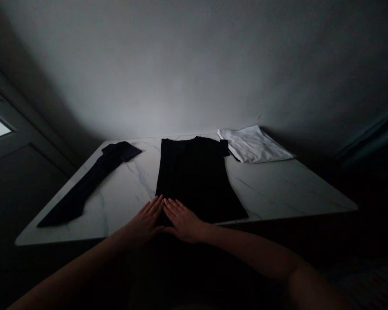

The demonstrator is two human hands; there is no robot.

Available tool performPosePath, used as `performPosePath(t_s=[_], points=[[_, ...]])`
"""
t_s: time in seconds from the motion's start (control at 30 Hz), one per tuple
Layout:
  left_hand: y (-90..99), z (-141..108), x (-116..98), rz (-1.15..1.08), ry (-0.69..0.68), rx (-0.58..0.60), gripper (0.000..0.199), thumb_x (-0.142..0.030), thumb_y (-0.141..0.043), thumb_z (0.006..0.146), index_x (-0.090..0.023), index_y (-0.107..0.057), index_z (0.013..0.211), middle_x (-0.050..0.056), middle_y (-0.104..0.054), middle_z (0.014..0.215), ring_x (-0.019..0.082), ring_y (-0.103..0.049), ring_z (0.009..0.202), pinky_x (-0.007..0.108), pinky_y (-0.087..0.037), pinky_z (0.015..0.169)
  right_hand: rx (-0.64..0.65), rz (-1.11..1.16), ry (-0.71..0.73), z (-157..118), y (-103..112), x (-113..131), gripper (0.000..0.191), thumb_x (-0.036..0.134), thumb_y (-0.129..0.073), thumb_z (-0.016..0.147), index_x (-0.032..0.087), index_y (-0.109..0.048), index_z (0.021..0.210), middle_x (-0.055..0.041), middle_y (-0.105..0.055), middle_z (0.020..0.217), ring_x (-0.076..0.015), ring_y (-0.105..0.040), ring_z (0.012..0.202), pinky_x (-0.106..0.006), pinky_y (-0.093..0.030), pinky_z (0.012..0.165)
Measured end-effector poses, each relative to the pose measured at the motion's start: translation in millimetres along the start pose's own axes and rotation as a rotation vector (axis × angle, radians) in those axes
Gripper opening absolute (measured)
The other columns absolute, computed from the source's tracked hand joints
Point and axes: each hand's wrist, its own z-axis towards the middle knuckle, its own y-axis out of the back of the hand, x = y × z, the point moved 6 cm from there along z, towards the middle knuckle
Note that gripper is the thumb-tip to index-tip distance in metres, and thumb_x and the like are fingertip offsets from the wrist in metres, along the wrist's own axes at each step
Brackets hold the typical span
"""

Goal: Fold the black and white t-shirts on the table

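Observation:
A black T-shirt [198, 181] lies flat on the marble-patterned table, its left side folded in and one short sleeve sticking out at the far right. Both hands rest on its near left corner. My left hand [148, 217] lies flat there, fingers stretched forward along the folded edge. Beside it, my right hand [183, 219] is flat too, fingers out, with fingertips and thumbs of the two hands close together. Neither hand grips the cloth. Under the palms the shirt's near edge is hidden and very dark.
To the left lies a dark, narrowly folded garment [93, 183]. A folded white cloth [257, 144] sits at the far right of the table [287, 189]. The table's back edge meets a grey wall [181, 64]. A door [16, 142] stands at the left.

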Motion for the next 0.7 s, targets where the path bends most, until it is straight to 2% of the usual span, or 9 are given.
performPosePath(t_s=[0.07, 0.13, 0.17, 0.23, 0.33, 0.4, 0.47, 0.57, 0.7], points=[[13.6, 4.2, 6.0, -0.034, -0.045, 0.073, 0.086, -0.066, -0.045, 0.09, -0.018, -0.024, 0.157, 0.018, -0.022, 0.161, 0.031, -0.025, 0.149, 0.045, -0.032, 0.116, 0.037, 0.08, 0.044, -1.2, 9.5, -2.6, 0.068, 0.051, -0.044, 0.1, 0.006, -0.038, 0.15, -0.0193, -0.03, 0.157, -0.0263, -0.026, 0.148, -0.043, -0.024, 0.122], [32.9, 17.7, 13.6, -0.093, -0.101, 0.187, 0.08, -0.064, -0.051, 0.086, -0.024, -0.037, 0.153, 0.016, -0.036, 0.156, 0.031, -0.043, 0.14, 0.041, -0.041, 0.109, 0.052, 0.191, 0.078, -3.1, 26.3, -16.2, 0.058, 0.046, -0.047, 0.1, 0.011, -0.045, 0.147, -0.0151, -0.037, 0.155, -0.0223, -0.034, 0.145, -0.037, -0.03, 0.119], [43.5, 29.8, 17.4, -0.129, -0.121, 0.255, 0.071, -0.062, -0.052, 0.086, -0.028, -0.046, 0.148, 0.013, -0.047, 0.151, 0.03, -0.054, 0.132, 0.039, -0.045, 0.103, 0.036, 0.25, 0.057, -3.7, 37.8, -30.1, 0.053, 0.042, -0.05, 0.1, 0.014, -0.049, 0.145, -0.0125, -0.042, 0.153, -0.0204, -0.039, 0.143, -0.035, -0.034, 0.117], [65.1, 68.2, 22.6, -0.202, -0.14, 0.363, 0.051, -0.055, -0.051, 0.088, -0.034, -0.061, 0.134, 0.007, -0.068, 0.129, 0.026, -0.069, 0.11, 0.035, -0.052, 0.09, -0.067, 0.341, -0.113, -5.0, 65.6, -75.9, 0.042, 0.034, -0.053, 0.099, 0.019, -0.058, 0.138, -0.0079, -0.055, 0.145, -0.0184, -0.051, 0.133, -0.032, -0.041, 0.111], [95.8, 162.2, 17.7, -0.286, -0.174, 0.335, 0.039, -0.048, -0.049, 0.091, -0.032, -0.069, 0.121, 0.003, -0.077, 0.106, 0.023, -0.072, 0.097, 0.03, -0.052, 0.083, -0.305, 0.308, -0.536, -13.9, 109.7, -169.7, 0.031, 0.022, -0.051, 0.098, 0.02, -0.067, 0.124, -0.0059, -0.07, 0.125, -0.0183, -0.065, 0.115, -0.031, -0.048, 0.101], [110.5, 239.0, 6.5, -0.33, -0.202, 0.237, 0.034, -0.041, -0.047, 0.093, -0.027, -0.072, 0.112, 0.003, -0.076, 0.11, 0.021, -0.07, 0.103, 0.027, -0.05, 0.087, -0.411, 0.187, -0.777, -22.5, 133.9, -227.6, 0.029, 0.017, -0.051, 0.097, 0.016, -0.069, 0.119, -0.0088, -0.072, 0.119, -0.019, -0.067, 0.111, -0.03, -0.049, 0.097], [117.0, 315.8, -3.6, -0.369, -0.145, 0.161, 0.029, -0.031, -0.047, 0.094, -0.023, -0.073, 0.102, 0.004, -0.075, 0.111, 0.019, -0.069, 0.104, 0.026, -0.048, 0.09, -0.438, 0.062, -0.96, -29.1, 150.4, -274.2, 0.027, 0.015, -0.054, 0.095, 0.011, -0.067, 0.119, -0.0135, -0.071, 0.119, -0.0209, -0.065, 0.113, -0.03, -0.047, 0.097], [116.7, 413.4, -14.2, -0.415, 0.009, 0.078, 0.027, -0.024, -0.046, 0.093, -0.018, -0.071, 0.099, 0.008, -0.075, 0.104, 0.019, -0.07, 0.096, 0.026, -0.051, 0.082, -0.419, -0.06, -1.159, -34.9, 162.9, -321.9, 0.025, 0.017, -0.057, 0.094, 0.007, -0.067, 0.115, -0.0189, -0.07, 0.117, -0.0248, -0.065, 0.114, -0.031, -0.047, 0.094], [100.7, 495.6, -20.7, -0.48, 0.148, 0.075, 0.032, -0.02, -0.037, 0.096, -0.011, -0.067, 0.101, 0.012, -0.074, 0.095, 0.018, -0.071, 0.075, 0.024, -0.053, 0.063, -0.411, -0.071, -1.275, -30.4, 166.3, -353.3, 0.025, 0.023, -0.058, 0.095, 0.007, -0.068, 0.112, -0.0197, -0.069, 0.116, -0.0278, -0.066, 0.11, -0.031, -0.049, 0.086]])
